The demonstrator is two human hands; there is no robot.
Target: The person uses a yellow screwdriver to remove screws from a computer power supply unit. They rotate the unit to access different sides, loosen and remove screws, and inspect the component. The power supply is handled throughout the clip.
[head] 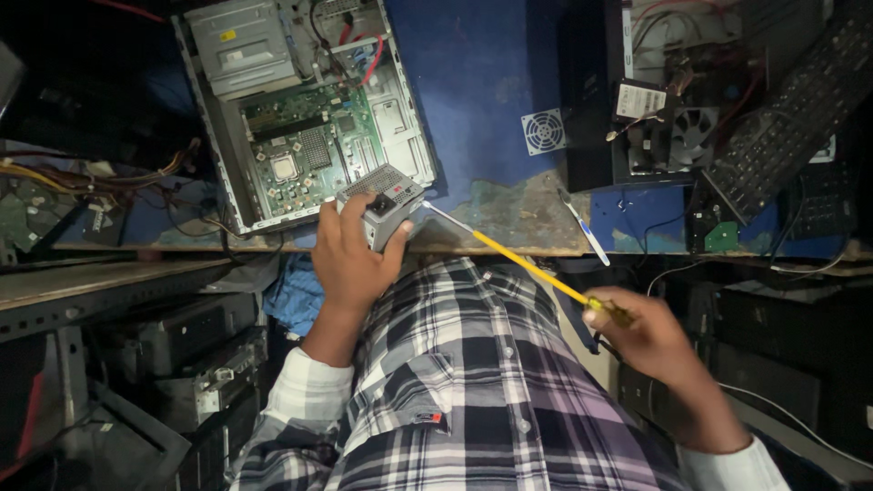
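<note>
My left hand (353, 255) grips a grey metal power supply box (382, 195) with a perforated top, held at the front edge of the blue table (482, 82) beside an open computer case (300, 118) lying on its side. The green motherboard (305, 145) shows inside the case. My right hand (641, 332) holds a long yellow screwdriver (518, 259) by its handle. The metal tip points up-left and touches the right side of the power supply box. My checked shirt fills the lower middle of the view.
A second opened case with a fan (691, 132) and cables stands at the right. A black keyboard (791, 109) leans over it. A small white fan (544, 132) and a blue-white pen (582, 227) lie on the table. Loose wires (91, 177) sit at the left; stacked hardware (182, 345) lies below.
</note>
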